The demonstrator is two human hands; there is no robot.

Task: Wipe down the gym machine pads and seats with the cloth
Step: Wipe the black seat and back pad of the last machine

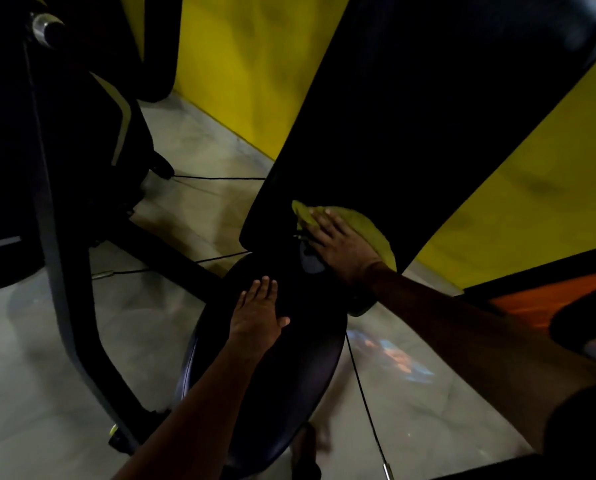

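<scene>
A long black back pad (pixel 410 109) slopes up to the upper right. Below it lies a round black seat (pixel 289 372). My right hand (pixel 341 242) presses flat, fingers straight, on a yellow-green cloth (pixel 369 226) at the back pad's lower end. The cloth spreads out under and beside the hand, and part of it hangs below the wrist. On the seat's top rests my left hand (pixel 260 313), flat with its fingers straight and holding nothing.
A black machine frame (pixel 68 258) and base stand at the left on the grey floor. Thin black cables (pixel 362 386) run across the floor by the seat. Yellow walls (pixel 255 64) lie behind, and an orange surface (pixel 518 303) is at the right.
</scene>
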